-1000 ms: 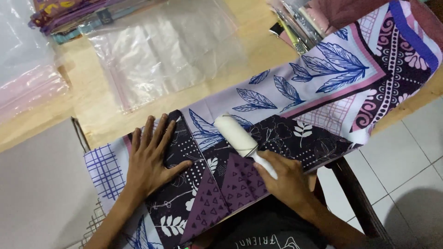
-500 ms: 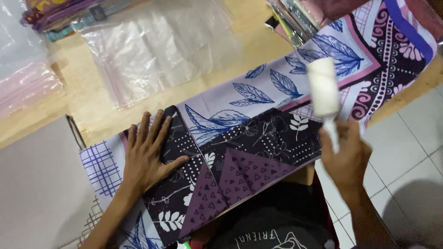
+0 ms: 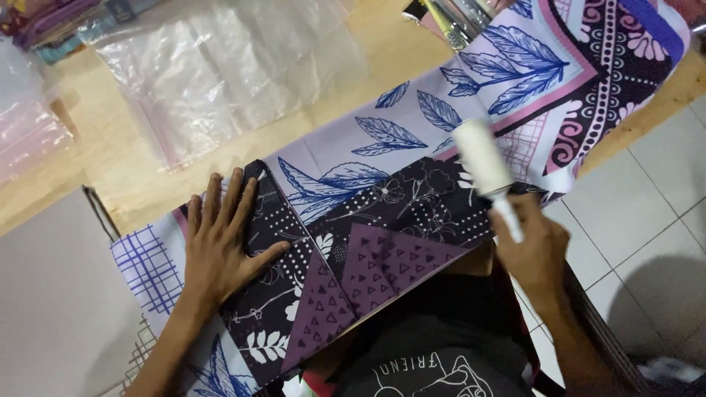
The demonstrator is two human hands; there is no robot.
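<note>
Right hand (image 3: 533,246) grips white lint roller (image 3: 482,158) over folded patterned cloth (image 3: 382,220) near table's front edge, left hand (image 3: 220,235) flat, fingers spread, pinning it.

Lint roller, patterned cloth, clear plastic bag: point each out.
lint roller (image 3: 482,158): head view, on the white roll.
patterned cloth (image 3: 382,132): head view, on a blue leaf print.
clear plastic bag (image 3: 220,73): head view, mid-sheet.

pale wooden table (image 3: 110,158) over white tiled floor (image 3: 647,191)
</note>
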